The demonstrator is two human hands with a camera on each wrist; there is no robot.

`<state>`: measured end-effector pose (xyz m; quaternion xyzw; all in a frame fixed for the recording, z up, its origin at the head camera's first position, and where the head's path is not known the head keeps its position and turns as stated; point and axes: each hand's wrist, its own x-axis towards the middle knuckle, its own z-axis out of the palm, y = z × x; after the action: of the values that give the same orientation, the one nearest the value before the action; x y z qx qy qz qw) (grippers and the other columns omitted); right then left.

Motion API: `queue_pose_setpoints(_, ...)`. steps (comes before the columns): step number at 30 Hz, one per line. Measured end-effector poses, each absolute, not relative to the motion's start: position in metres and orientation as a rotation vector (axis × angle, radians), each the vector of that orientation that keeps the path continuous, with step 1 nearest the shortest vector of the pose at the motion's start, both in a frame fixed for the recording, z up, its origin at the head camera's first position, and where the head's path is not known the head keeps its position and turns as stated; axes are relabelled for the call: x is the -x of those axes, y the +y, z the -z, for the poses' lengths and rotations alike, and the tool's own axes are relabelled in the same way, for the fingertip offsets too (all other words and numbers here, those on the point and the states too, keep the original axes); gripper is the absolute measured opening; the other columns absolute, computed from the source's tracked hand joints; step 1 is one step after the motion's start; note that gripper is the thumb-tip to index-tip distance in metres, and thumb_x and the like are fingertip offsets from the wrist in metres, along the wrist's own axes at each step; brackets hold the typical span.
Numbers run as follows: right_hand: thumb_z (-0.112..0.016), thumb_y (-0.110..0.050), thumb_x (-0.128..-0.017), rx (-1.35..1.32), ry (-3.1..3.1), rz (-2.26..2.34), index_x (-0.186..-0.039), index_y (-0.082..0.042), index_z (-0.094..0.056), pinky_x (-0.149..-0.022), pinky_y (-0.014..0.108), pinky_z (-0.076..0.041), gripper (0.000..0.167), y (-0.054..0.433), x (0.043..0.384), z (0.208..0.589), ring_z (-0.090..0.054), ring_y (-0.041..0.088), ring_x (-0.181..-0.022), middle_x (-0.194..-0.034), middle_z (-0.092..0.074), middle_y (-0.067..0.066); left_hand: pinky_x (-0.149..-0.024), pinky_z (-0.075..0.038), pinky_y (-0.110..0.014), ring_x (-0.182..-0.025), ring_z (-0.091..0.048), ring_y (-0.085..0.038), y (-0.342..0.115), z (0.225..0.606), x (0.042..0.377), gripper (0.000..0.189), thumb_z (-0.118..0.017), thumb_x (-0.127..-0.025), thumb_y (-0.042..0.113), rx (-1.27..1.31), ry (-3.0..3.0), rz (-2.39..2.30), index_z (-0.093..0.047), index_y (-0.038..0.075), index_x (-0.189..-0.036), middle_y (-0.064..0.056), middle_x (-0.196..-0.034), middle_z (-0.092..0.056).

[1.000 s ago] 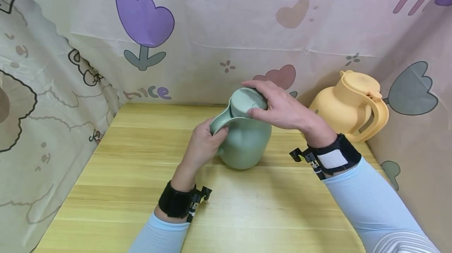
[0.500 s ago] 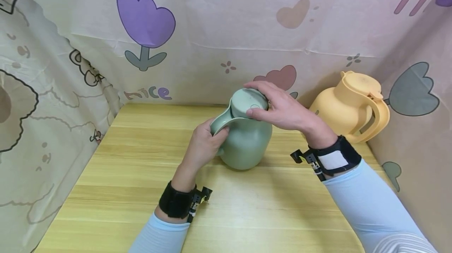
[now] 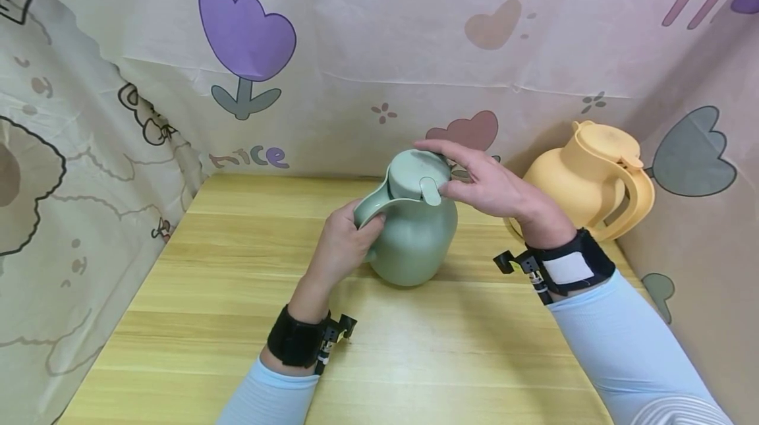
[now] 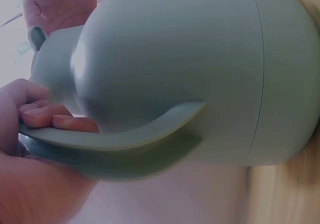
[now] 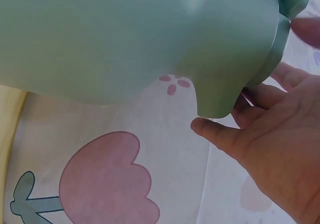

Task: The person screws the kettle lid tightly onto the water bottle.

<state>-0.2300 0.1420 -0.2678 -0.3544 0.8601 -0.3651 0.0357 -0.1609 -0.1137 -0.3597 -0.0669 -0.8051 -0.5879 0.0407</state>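
Observation:
A sage-green thermos jug [image 3: 415, 240] stands on the table, its round lid [image 3: 415, 169] in place on the neck. A small tab [image 3: 429, 192] sticks out from the lid's near side. My left hand [image 3: 346, 240] grips the jug's handle [image 4: 130, 154], its fingers curled round the upper part. At the lid's right side my right hand [image 3: 486, 182] lies with the index finger stretched along the far edge and the thumb beside the tab. In the right wrist view its other fingers [image 5: 217, 134] are by the spout [image 5: 215, 97].
A yellow thermos jug [image 3: 569, 181] stands at the back right, behind my right forearm, with its handle facing forward. The wooden table [image 3: 237, 267] meets a printed cloth [image 3: 356, 29] at the back and both sides.
My right hand has shifted a little to the right. Its thumb has come off the lid's tab, which now shows fully. The left hand and the green jug have stayed put.

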Motion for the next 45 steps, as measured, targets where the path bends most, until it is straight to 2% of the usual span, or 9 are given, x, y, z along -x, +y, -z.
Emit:
queue_pose_setpoints(5,-0.072,-0.023,-0.096,1.089,2.704,1.064,-0.155,-0.022,-0.050,-0.116,0.060,-0.038,0.063,0.142,0.231,0.269,-0.045,0.025,-0.143,-0.159,-0.046,0.006,-0.091,-0.056,-0.049,-0.100,-0.062,-0.026,-0.113,0.359,0.161,0.016,-0.069,-0.100,0.024,0.192,-2.465,1.808,-0.071,0.008,-0.105,-0.008,-0.094,-0.062)
queue_pose_setpoints(12,-0.080,-0.033,-0.092,1.104,2.788,0.998,-0.154,-0.020,-0.051,-0.114,0.052,-0.037,0.070,0.141,0.232,0.270,-0.045,0.021,-0.137,-0.153,-0.046,0.005,-0.084,-0.051,-0.042,-0.094,-0.058,-0.025,-0.113,0.359,0.161,0.015,-0.069,-0.100,0.024,0.185,-2.474,1.799,-0.068,0.009,-0.099,-0.006,-0.088,-0.056)
queue_pose_setpoints(17,-0.079,-0.036,-0.093,1.116,2.787,0.947,-0.157,-0.025,-0.045,-0.116,0.053,-0.038,0.074,0.140,0.231,0.270,-0.044,0.021,-0.143,-0.159,-0.042,0.002,-0.084,-0.052,-0.043,-0.095,-0.058,-0.026,-0.113,0.359,0.160,0.016,-0.069,-0.100,0.024,0.175,-2.479,1.795,-0.068,0.009,-0.100,-0.007,-0.089,-0.057)
queue_pose_setpoints(19,-0.078,-0.035,-0.093,1.140,2.779,0.933,-0.158,-0.023,-0.044,-0.117,0.053,-0.038,0.075,0.139,0.230,0.269,-0.044,0.021,-0.144,-0.160,-0.043,0.002,-0.084,-0.052,-0.043,-0.095,-0.058,-0.026,-0.113,0.359,0.160,0.016,-0.069,-0.100,0.024,0.178,-2.475,1.794,-0.069,0.009,-0.100,-0.007,-0.090,-0.057)
queue_pose_setpoints(29,-0.082,-0.031,-0.091,1.162,2.825,0.978,-0.154,-0.015,-0.049,-0.111,0.049,-0.040,0.072,0.132,0.230,0.276,-0.047,0.023,-0.135,-0.152,-0.048,0.006,-0.086,-0.052,-0.044,-0.096,-0.059,-0.026,-0.113,0.362,0.163,0.015,-0.069,-0.100,0.024,0.195,-2.473,1.784,-0.068,0.009,-0.100,-0.007,-0.089,-0.057)
queue_pose_setpoints(39,-0.082,-0.038,-0.090,1.166,2.900,0.938,-0.151,-0.016,-0.049,-0.102,0.048,-0.043,0.073,0.129,0.231,0.282,-0.045,0.024,-0.129,-0.144,-0.047,0.006,-0.084,-0.051,-0.043,-0.095,-0.058,-0.026,-0.113,0.362,0.162,0.016,-0.068,-0.100,0.025,0.197,-2.469,1.792,-0.067,0.009,-0.099,-0.006,-0.084,-0.052)
queue_pose_setpoints(45,-0.080,-0.035,-0.091,1.206,2.872,0.918,-0.154,-0.015,-0.047,-0.111,0.050,-0.039,0.074,0.130,0.231,0.280,-0.042,0.025,-0.140,-0.153,-0.046,0.007,-0.087,-0.053,-0.045,-0.096,-0.059,-0.026,-0.113,0.361,0.162,0.016,-0.069,-0.100,0.025,0.191,-2.461,1.803,-0.067,0.009,-0.098,-0.006,-0.085,-0.054)
